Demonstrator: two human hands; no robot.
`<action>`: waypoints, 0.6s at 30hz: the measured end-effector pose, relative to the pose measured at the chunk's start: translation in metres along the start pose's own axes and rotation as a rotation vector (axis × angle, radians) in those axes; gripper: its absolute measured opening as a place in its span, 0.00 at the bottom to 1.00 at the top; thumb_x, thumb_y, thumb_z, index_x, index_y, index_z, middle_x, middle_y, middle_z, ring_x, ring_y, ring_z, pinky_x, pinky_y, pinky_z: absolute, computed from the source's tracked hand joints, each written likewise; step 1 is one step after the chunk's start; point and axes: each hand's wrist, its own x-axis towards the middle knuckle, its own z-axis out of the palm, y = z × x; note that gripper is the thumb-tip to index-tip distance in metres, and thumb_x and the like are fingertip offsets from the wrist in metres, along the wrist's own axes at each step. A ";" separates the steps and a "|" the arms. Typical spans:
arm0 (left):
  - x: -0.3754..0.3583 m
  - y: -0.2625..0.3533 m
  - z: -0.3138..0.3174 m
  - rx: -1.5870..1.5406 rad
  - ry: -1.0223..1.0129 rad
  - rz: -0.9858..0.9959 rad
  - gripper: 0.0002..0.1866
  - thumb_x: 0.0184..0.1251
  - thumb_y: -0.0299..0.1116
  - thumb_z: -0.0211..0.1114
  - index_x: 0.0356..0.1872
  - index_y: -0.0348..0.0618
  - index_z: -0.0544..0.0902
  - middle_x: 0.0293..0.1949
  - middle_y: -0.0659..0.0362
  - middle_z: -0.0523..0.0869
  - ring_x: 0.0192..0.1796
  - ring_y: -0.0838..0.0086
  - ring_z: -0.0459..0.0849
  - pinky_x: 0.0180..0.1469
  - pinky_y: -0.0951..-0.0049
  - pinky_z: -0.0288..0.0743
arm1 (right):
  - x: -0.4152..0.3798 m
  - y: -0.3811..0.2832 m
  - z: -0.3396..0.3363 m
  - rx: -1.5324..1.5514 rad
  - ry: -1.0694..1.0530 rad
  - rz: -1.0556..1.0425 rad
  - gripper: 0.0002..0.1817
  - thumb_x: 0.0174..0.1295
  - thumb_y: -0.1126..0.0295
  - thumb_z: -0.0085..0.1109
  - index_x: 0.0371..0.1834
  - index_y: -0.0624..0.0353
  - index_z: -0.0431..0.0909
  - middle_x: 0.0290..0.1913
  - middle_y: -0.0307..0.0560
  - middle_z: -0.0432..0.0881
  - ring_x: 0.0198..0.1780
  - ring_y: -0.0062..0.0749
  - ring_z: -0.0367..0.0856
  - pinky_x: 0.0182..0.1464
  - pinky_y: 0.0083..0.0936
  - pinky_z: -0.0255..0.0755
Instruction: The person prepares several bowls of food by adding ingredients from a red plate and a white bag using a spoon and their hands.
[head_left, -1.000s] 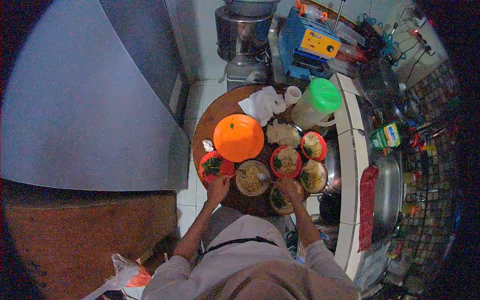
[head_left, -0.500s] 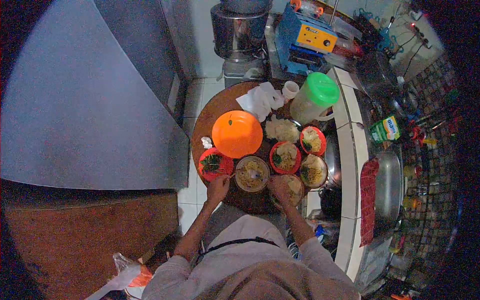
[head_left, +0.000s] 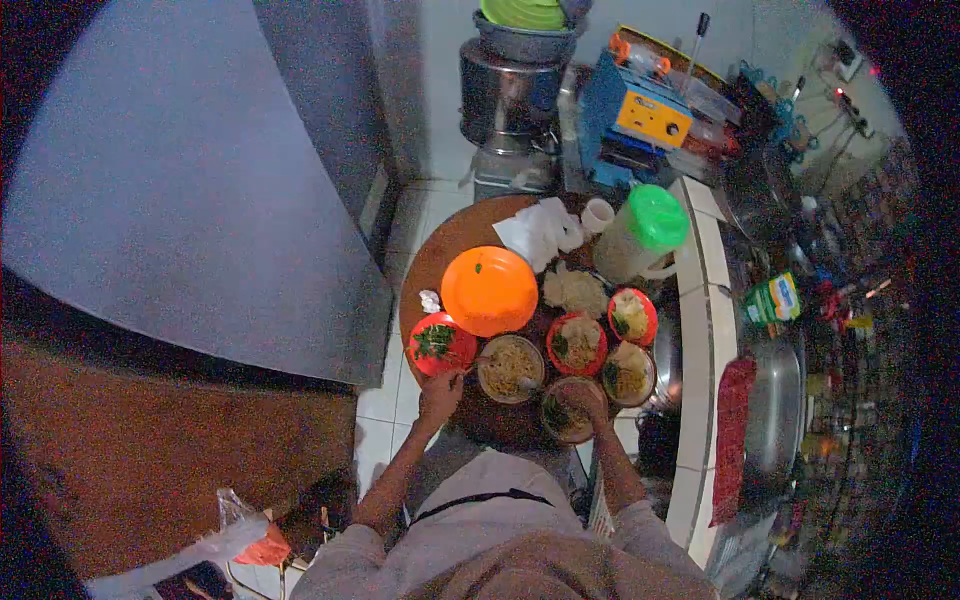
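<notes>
On the round wooden table, my left hand [head_left: 440, 398] is closed at the near edge of a red plate of chopped greens [head_left: 434, 342]. A thin utensil seems to stick out from its fingers toward the bowl of noodles [head_left: 508, 362], but I cannot make it out. A spoon [head_left: 528, 383] rests in that bowl. My right hand [head_left: 588, 402] reaches over the nearest right bowl [head_left: 566, 432], its fingers bent together and partly hidden; dark green bits show beneath. Beyond it are a red bowl of noodles and greens [head_left: 577, 345], another bowl [head_left: 628, 375] and a smaller red bowl [head_left: 632, 316].
An orange plate [head_left: 489, 290], a heap of pale crackers [head_left: 575, 291], white tissue [head_left: 540, 232], a cup [head_left: 597, 215] and a green-lidded pitcher [head_left: 640, 235] stand farther back. A tiled counter edge [head_left: 700, 400] runs along the right, with a blue machine [head_left: 635, 115] behind.
The view has shifted, so the table sits lower in the picture. My right hand has moved from beside the noodle bowl onto the nearest right bowl. My left hand stays by the greens.
</notes>
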 end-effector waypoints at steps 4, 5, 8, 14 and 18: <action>-0.016 0.007 -0.007 -0.021 -0.037 -0.178 0.14 0.69 0.42 0.57 0.45 0.47 0.84 0.38 0.49 0.87 0.42 0.51 0.86 0.46 0.53 0.78 | 0.038 -0.006 0.019 -0.040 0.059 -0.007 0.22 0.63 0.49 0.55 0.44 0.57 0.82 0.38 0.56 0.85 0.40 0.54 0.85 0.43 0.48 0.77; -0.020 0.000 -0.004 -0.016 -0.028 -0.197 0.13 0.69 0.41 0.57 0.44 0.48 0.85 0.36 0.48 0.87 0.41 0.50 0.86 0.45 0.52 0.78 | 0.012 0.009 0.025 -0.047 0.074 -0.005 0.22 0.63 0.49 0.55 0.44 0.57 0.82 0.38 0.56 0.85 0.40 0.54 0.85 0.43 0.48 0.77; -0.030 -0.003 -0.009 0.047 -0.056 -0.176 0.13 0.68 0.42 0.57 0.44 0.50 0.85 0.33 0.46 0.87 0.39 0.47 0.86 0.43 0.50 0.78 | 0.027 -0.009 0.045 -0.075 0.100 0.001 0.22 0.64 0.49 0.54 0.45 0.57 0.82 0.38 0.56 0.85 0.40 0.54 0.84 0.43 0.48 0.77; -0.054 0.015 -0.001 0.018 0.034 -0.294 0.15 0.68 0.44 0.58 0.43 0.47 0.86 0.30 0.42 0.86 0.37 0.44 0.85 0.39 0.47 0.78 | 0.053 -0.021 0.043 -0.205 -0.055 -0.148 0.22 0.67 0.49 0.50 0.47 0.55 0.79 0.41 0.57 0.84 0.43 0.55 0.84 0.45 0.50 0.76; -0.072 0.041 0.016 0.032 0.068 -0.284 0.16 0.68 0.44 0.58 0.39 0.44 0.87 0.29 0.40 0.85 0.36 0.44 0.85 0.39 0.47 0.78 | 0.064 -0.020 0.008 -0.038 -0.353 -0.104 0.22 0.69 0.49 0.49 0.48 0.57 0.79 0.40 0.56 0.84 0.40 0.53 0.84 0.42 0.50 0.76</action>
